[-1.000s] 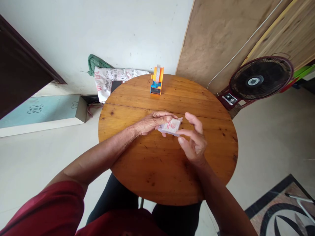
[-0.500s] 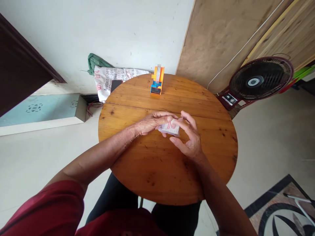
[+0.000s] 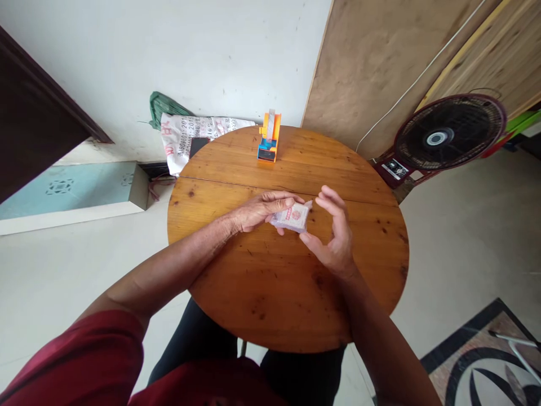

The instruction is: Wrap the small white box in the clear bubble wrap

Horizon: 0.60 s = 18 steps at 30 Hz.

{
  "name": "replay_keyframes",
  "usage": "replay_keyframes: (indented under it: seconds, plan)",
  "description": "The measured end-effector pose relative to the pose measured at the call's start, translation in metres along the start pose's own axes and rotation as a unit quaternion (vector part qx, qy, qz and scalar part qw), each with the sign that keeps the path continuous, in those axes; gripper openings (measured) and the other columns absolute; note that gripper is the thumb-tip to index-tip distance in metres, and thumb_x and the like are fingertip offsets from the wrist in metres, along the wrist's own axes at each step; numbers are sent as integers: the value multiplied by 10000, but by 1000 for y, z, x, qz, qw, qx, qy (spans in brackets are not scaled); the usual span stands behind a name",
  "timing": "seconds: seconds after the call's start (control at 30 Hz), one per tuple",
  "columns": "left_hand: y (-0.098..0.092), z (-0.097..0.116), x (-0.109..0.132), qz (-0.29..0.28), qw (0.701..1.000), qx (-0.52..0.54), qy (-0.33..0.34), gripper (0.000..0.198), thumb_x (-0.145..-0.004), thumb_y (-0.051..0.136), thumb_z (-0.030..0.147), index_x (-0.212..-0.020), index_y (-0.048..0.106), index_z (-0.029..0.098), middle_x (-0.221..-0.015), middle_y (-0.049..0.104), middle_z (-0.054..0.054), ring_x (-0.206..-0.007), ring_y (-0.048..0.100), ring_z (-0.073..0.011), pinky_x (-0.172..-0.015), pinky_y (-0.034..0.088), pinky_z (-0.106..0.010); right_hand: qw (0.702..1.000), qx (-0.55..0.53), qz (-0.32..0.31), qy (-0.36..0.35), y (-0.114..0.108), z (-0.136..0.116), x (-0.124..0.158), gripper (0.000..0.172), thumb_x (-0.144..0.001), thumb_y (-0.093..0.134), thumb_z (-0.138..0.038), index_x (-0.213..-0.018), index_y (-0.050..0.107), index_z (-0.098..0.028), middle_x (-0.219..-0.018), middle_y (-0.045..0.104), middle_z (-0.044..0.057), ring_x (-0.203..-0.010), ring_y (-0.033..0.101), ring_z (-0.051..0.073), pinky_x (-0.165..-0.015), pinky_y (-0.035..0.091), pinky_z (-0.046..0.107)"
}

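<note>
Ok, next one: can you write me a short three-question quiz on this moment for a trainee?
1. True or false: the left hand grips the small packet.
2. Where on the round table does the orange and blue stand sit? A) far edge B) near edge C) middle
3. On the right hand, are the fingers shut or spread open?
Key: 1 true; 2 A; 3 spread open.

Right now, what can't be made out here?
Head view only.
Small white packet with red print: text too small; one end under the left hand.
Orange-and-blue plastic stand: too small to identify.
Printed white sack: partly behind the round wooden table.
</note>
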<state>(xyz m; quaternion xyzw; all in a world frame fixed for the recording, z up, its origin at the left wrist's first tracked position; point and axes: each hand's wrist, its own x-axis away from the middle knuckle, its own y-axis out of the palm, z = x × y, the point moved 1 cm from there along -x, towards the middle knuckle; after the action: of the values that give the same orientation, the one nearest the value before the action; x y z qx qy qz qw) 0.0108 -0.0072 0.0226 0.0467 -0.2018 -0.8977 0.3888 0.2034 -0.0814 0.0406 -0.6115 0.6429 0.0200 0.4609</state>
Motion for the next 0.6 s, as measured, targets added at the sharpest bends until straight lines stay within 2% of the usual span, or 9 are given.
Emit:
replay_keyframes:
  seconds: [0.1, 0.23, 0.3, 0.37, 0.47, 0.53, 0.6]
  plan:
    - [1, -1, -1, -1, 1000, -3, -7, 541, -810, 751, 502, -1237, 667, 181, -1096, 723, -115, -784, 687, -176, -575, 562, -248, 998, 3, -42, 43, 7, 9, -1, 742, -794, 735, -374, -1453, 414, -257, -1501, 487, 148, -1381, 481, 321, -1100, 446, 550]
    - [1, -3, -2, 13, 999, -34, -20, 643, -789, 734, 573, -1276, 613, 171, -1086, 699, -118, -794, 674, -187, -572, 540, -256, 996, 14, -47, 76, 15, 17, 3, 710, -791, 752, -365, -1426, 452, -266, -1340, 635, 118, -1209, 617, 297, -1053, 478, 534]
    - [1, -3, -1, 31, 995, -94, -12, 663, -806, 680, 630, -1263, 604, 155, -1026, 694, -105, -776, 655, -182, -579, 514, -252, 995, 17, -46, 91, 16, 20, 4, 705, -774, 765, -366, -1409, 472, -277, -1272, 676, 99, -1147, 648, 290, -1028, 493, 526]
    - [1, 1, 2, 59, 976, -205, 30, 588, -858, 605, 643, -1169, 640, 146, -915, 675, -68, -740, 609, -158, -596, 471, -237, 992, 27, -51, 108, 17, 24, 4, 706, -752, 768, -359, -1395, 490, -274, -1218, 699, 91, -1104, 665, 288, -1016, 495, 527]
    - [-4, 9, 6, 110, 914, -379, 95, 472, -935, 513, 571, -837, 656, 132, -723, 574, -17, -669, 494, -122, -588, 379, -226, 984, 50, -83, 147, 17, 29, 3, 654, -737, 748, -356, -1349, 542, -253, -1177, 717, 102, -1072, 678, 302, -1000, 492, 547]
    - [-9, 11, 6, 131, 892, -422, 101, 431, -956, 484, 490, -750, 617, 136, -658, 509, 5, -630, 434, -110, -574, 340, -229, 976, 55, -115, 174, 16, 31, 1, 639, -741, 738, -371, -1341, 553, -252, -1196, 714, 110, -1099, 671, 316, -998, 487, 562]
    - [-14, 10, 3, 137, 895, -414, 95, 357, -947, 491, 427, -786, 628, 139, -654, 508, 16, -616, 427, -104, -581, 340, -226, 970, 55, -145, 189, 13, 31, 0, 696, -740, 749, -393, -1384, 520, -269, -1261, 689, 114, -1170, 641, 327, -1030, 460, 579]
